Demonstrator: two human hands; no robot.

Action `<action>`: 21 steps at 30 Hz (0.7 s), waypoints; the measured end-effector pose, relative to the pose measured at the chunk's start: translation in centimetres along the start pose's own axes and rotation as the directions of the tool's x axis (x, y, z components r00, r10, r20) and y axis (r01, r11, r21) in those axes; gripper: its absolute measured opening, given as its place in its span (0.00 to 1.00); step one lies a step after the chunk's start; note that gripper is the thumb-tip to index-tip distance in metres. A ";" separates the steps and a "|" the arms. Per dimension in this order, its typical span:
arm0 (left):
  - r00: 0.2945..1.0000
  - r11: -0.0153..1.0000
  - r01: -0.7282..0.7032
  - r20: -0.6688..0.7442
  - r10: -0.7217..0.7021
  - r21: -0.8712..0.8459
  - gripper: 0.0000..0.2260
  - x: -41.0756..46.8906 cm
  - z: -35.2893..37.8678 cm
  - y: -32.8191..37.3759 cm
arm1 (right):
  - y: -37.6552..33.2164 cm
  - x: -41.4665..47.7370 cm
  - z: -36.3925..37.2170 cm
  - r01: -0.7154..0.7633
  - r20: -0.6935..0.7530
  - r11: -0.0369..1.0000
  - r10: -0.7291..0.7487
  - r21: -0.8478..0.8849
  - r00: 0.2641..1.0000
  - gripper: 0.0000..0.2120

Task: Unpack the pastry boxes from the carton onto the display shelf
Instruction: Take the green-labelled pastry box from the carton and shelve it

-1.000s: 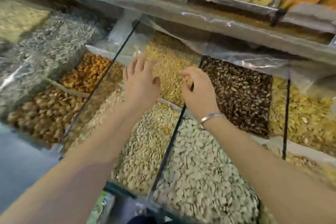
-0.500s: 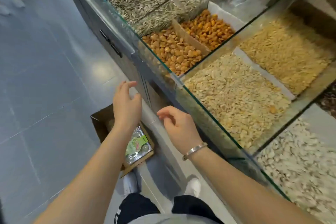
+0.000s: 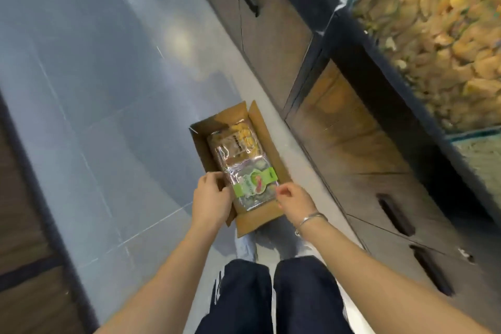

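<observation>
The carton [image 3: 240,168] sits open on the floor beside the cabinet base. Both hands reach to opposite sides of the clear pastry box [image 3: 250,184]: left hand [image 3: 212,200] and right hand [image 3: 294,199] have fingers half-curled, not yet gripping, seemingly to lift it level.

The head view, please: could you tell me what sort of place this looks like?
Probably a snack shop: glass-fronted bins of loose snacks above dark drawers, and a carton of pastry boxes on the tiled floor.
</observation>
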State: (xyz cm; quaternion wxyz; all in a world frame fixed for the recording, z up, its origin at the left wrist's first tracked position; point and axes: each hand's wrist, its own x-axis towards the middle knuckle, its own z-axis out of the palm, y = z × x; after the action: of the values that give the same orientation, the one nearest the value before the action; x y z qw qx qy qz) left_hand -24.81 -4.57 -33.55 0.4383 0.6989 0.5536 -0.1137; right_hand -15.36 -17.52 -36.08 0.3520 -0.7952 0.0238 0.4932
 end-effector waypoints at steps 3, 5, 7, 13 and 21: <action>0.997 0.996 0.073 0.028 -0.074 0.045 0.17 3.9 2.9 -4.0 | 2.8 5.4 2.3 -0.123 0.003 0.989 0.124 -0.083 0.992 0.09; 0.987 0.988 0.149 0.049 -0.151 0.036 0.18 6.7 5.4 -6.5 | 4.7 9.1 3.5 -0.154 -0.012 0.977 0.154 -0.149 0.988 0.08; 0.966 0.967 0.250 0.075 -0.247 -0.042 0.18 9.6 8.2 -9.0 | 6.2 12.9 4.2 -0.158 -0.017 0.960 0.159 -0.230 0.987 0.10; 0.873 0.852 0.485 0.155 -0.462 -0.198 0.24 19.3 18.1 -17.7 | 12.8 25.3 6.5 -0.168 -0.036 0.914 0.166 -0.369 0.985 0.11; 0.824 0.751 0.563 0.161 -0.544 -0.344 0.19 30.3 29.1 -24.9 | 21.7 39.8 11.7 -0.405 -0.158 0.881 0.376 -0.242 0.913 0.19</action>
State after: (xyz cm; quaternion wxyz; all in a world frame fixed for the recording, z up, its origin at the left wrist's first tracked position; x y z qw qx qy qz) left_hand -26.16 -5.56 -82.31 0.5244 0.4029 0.7355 -0.1473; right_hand -12.33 -14.66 -82.76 0.1318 -0.8395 0.1352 0.5094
